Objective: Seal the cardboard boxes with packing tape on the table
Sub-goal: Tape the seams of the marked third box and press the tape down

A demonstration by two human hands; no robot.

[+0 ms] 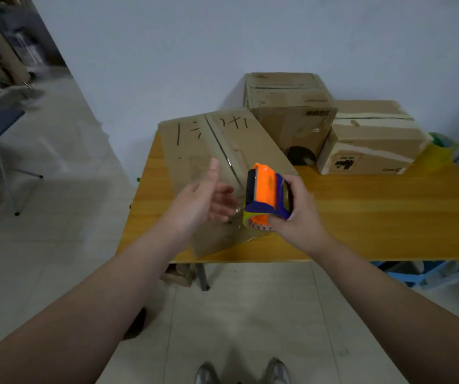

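Near box: the near box [195,151] lies flat and skewed on the left part of the table [375,217], one corner reaching the front edge, with black handwriting at its far end.
Seam: the seam [224,151] runs lengthwise down the middle of the top; I cannot tell whether clear tape already covers it.
Tape dispenser: the orange and blue tape dispenser [264,189] is held up in the air above the box's near end, not touching the cardboard.
Right hand: the right hand [300,214] is wrapped round the dispenser from the side.
Left hand: the left hand [203,198] hovers just beside the dispenser, fingers stretched out loosely and thumb up, holding nothing I can make out. A glint near the fingertips may be the tape's loose end, but it is too blurred to say.
Step in hand: probably freeing the tape end before laying a strip.
Doing it well: stick the end over the box's near edge, centre it on the seam, pull along it in one steady line while the free hand holds the flaps flat, then press the strip down.
Other boxes: a tall box [286,106] and a low box [369,139] stand touching at the back right, both already showing tape.
Spare roll: a yellowish tape roll [441,151] sits behind the low box.
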